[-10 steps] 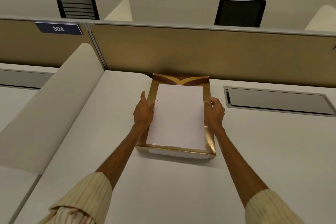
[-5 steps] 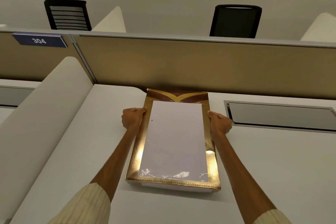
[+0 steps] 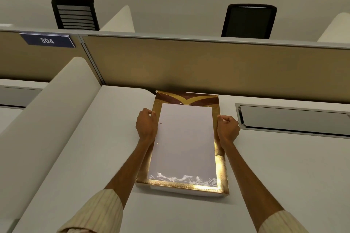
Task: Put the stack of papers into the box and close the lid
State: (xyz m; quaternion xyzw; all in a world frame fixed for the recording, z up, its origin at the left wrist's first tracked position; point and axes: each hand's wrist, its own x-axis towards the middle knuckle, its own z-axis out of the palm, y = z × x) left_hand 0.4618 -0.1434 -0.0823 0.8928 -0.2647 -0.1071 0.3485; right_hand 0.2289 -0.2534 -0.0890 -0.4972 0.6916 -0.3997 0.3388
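Left hand (image 3: pixel 146 126) & right hand (image 3: pixel 228 128) curl onto the gold lid's (image 3: pixel 220 168) side edges, lid w/ clear window sitting on box, on white bench (image 3: pixel 284 166).

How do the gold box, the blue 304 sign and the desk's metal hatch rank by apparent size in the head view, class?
1. gold box, largest, though it lies nearest the camera.
2. metal hatch, cut off by the right edge, so its full extent is unsure.
3. 304 sign, smallest and farthest away.

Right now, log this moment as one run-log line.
left hand: grips gold box left edge | right hand: grips right edge | papers: inside box | lid: not closed
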